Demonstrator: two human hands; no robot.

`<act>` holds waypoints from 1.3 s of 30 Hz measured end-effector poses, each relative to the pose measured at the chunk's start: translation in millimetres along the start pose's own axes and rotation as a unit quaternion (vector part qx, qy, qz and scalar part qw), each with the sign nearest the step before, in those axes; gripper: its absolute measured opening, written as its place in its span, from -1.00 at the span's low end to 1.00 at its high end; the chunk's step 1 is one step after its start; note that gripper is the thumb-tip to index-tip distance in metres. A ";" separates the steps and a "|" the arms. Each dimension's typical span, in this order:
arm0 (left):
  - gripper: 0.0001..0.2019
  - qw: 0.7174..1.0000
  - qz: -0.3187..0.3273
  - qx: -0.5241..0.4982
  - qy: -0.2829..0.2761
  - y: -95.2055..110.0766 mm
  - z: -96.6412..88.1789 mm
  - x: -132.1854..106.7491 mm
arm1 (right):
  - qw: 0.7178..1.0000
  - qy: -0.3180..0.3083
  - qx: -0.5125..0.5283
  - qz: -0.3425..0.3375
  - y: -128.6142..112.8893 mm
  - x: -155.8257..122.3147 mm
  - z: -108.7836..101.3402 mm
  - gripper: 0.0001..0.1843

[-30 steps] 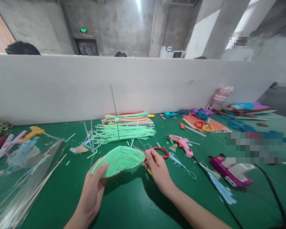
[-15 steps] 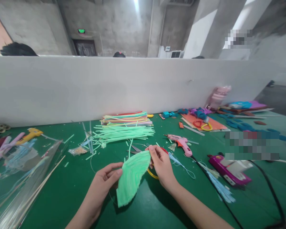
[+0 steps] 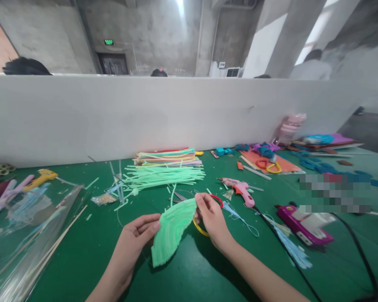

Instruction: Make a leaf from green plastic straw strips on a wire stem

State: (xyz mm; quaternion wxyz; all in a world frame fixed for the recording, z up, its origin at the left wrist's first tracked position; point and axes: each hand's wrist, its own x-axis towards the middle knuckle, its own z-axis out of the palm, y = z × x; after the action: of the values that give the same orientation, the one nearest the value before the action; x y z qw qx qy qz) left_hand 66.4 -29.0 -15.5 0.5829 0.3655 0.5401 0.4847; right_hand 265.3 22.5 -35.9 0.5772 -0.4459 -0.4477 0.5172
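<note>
Here green leaf piece (image 3: 171, 230) pinched between left hand (image 3: 135, 235), right hand (image 3: 212, 220).

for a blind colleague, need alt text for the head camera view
Two hands hold a light green leaf-shaped craft piece over a green table: left hand at its lower side, right hand pinching the top. Green strips and a pink glue gun lie behind.

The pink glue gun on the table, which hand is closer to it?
Right. The right hand pinches the green leaf piece just left of the pink glue gun; the left hand holds the leaf's far side, farther away.
</note>
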 end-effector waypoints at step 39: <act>-0.46 0.967 0.084 0.173 -0.169 40.2 29.7 12.0 | 0.986 -0.126 -0.067 -0.083 -8.2 -15.0 7.3 -0.61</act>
State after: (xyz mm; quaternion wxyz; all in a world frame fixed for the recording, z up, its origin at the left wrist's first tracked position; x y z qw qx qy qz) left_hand 88.2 -4.0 23.8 0.5507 0.5815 0.4767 0.3624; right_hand 258.8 7.3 -27.3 0.5258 -0.3762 -0.5857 0.4889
